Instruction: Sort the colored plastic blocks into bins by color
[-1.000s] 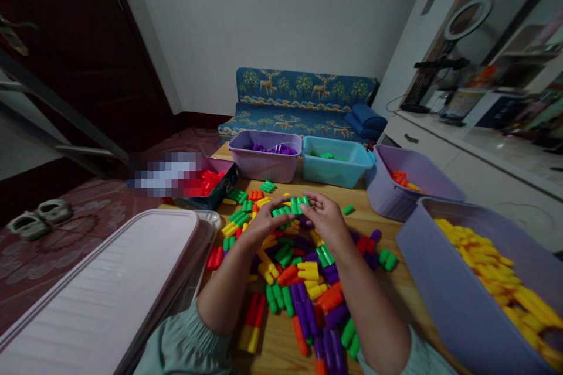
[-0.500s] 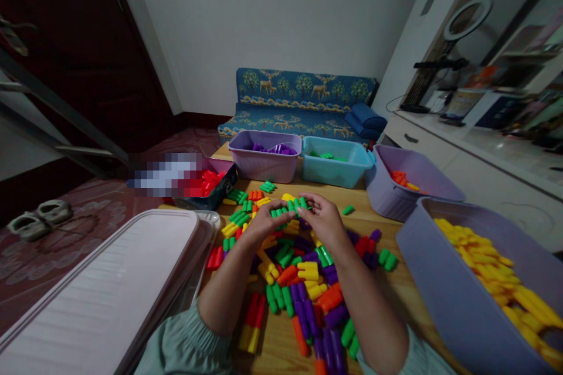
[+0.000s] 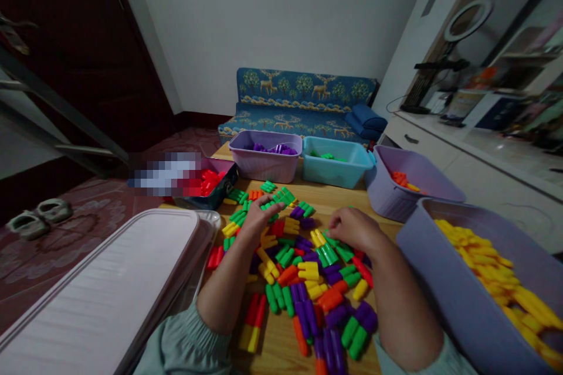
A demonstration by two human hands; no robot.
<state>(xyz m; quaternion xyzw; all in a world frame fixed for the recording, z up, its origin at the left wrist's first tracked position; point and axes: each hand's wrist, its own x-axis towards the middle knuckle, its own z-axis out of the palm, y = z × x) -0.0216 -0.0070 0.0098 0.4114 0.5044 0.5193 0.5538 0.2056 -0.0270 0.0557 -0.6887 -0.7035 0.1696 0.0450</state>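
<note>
My left hand [image 3: 258, 215] is over the far side of the pile, its thumb and fingers around a green peg-shaped building block [image 3: 269, 206]. Just beyond its fingertips is another green block [image 3: 285, 195]. To the right, my right hand [image 3: 355, 228] is low over the pile with its fingers curled downward; what they grip, if anything, is hidden. Close under it lie joined yellow and green blocks [image 3: 324, 248] and more green blocks [image 3: 343, 251]. The pile mixes yellow blocks [image 3: 308, 270], purple blocks [image 3: 304, 307], red and orange ones on the wooden table [image 3: 275, 348].
Around the table stand a purple-block bin [image 3: 264, 164], a turquoise bin [image 3: 334, 171] with green blocks, a lilac bin [image 3: 387, 196] with orange blocks and a larger bin [image 3: 433, 275] of yellow blocks. At left are a box of red blocks [image 3: 211, 181] and a pale lid [image 3: 114, 281].
My hands have moved apart from the green blocks they held together. The right hand has gone right and down to the pile; the left has shifted slightly left.
</note>
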